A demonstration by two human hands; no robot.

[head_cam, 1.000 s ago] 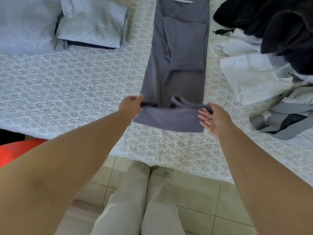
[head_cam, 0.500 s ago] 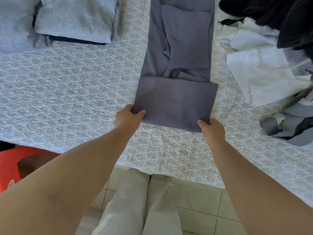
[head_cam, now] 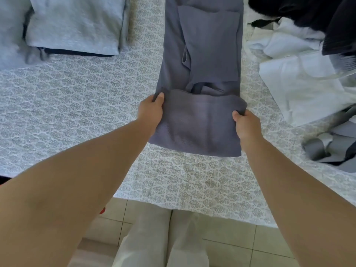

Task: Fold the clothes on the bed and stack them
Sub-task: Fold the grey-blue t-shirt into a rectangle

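The bed (head_cam: 77,116), covered in a pale patterned sheet, fills most of the head view, its near edge running just above the tiled floor (head_cam: 231,245). Lying lengthwise down the middle of the bed toward that near edge is the grey-blue garment (head_cam: 202,54), already narrowed into a long strip with a sleeve laid over it. Its near end has been turned up into a thick folded band (head_cam: 198,124), which is held at both sides — the left hand (head_cam: 151,110) is curled around the band's left edge with the thumb on top, and the right hand (head_cam: 245,122) pinches the right edge the same way.

The knit looks soft, light and limp, so it is judged likely to sag or slide out of line unless both side edges are carried together; the folded edge at each corner seems the best place for a grip.

At the far left corner a stack of folded pale grey clothes (head_cam: 75,26) is seen, with a dark layer beneath. Along the right edge an unfolded heap is spread — white garments (head_cam: 300,83), black clothing (head_cam: 308,14) and a grey-striped piece (head_cam: 331,147) — near the strip, though not across its path.
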